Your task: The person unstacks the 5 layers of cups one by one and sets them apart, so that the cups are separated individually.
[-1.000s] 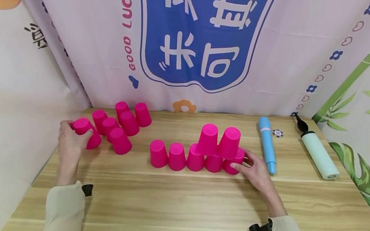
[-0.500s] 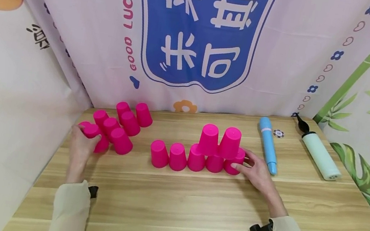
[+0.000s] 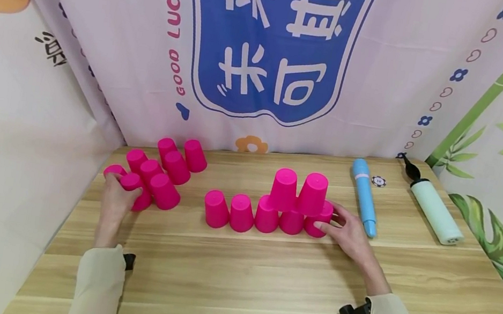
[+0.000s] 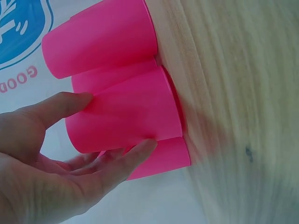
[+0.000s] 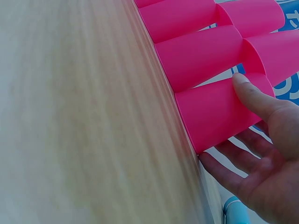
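Observation:
In the head view my left hand holds an upside-down pink plastic cup at the left cluster. Its thumb and fingers lie on opposite sides of that cup in the left wrist view, with other pink cups close beside it. My right hand holds the rightmost bottom cup of a row of upside-down pink cups. The right wrist view shows its thumb on the near side of this cup and the fingers round the far side. Two pink cups stand upside down on top of the row's right part.
Several other pink cups stand behind and beside my left hand. Right of the stack lie a blue stick-like object, a round chip and a pale green hand pump. A printed curtain hangs at the table's back.
My left hand has moved right with its cup, bringing it up to the cluster. Another cup now shows behind it at the left. My right hand and the stack have stayed put.

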Available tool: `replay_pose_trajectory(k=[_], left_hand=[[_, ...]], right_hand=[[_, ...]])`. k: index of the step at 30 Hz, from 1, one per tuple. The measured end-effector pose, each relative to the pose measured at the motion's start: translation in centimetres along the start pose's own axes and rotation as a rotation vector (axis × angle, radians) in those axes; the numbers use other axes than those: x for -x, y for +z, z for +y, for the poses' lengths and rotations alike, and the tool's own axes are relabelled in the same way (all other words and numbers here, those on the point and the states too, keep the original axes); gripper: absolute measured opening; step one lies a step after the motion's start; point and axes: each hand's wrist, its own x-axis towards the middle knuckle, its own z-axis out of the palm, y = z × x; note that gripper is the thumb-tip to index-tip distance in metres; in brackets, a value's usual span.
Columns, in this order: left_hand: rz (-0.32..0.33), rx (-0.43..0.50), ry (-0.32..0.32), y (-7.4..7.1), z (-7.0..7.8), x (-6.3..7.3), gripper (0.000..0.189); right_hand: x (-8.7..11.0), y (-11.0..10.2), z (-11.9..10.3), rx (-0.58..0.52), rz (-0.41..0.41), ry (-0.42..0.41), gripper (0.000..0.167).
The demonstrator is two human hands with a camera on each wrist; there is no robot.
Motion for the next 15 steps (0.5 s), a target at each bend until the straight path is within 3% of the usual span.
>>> replay_pose_trajectory(k=[9, 12, 15], left_hand=[[-0.092, -0.017, -0.003, -0.5, 0.0, 0.1, 0.061], [-0.160, -0.056, 0.008, -1.2, 0.7, 0.5, 0.065], [-0.181, -0.113, 0.032, -2.2, 1.9, 1.0, 0.069]], right_hand=[[0.3, 0.0, -0.4, 0.003, -0.004, 0.003, 0.069], [0.2, 0.0, -0.4, 0.001, -0.009, 0.001, 0.068], [-0.1, -0.1, 0.2, -0.013, -0.007, 0.002, 0.068]])
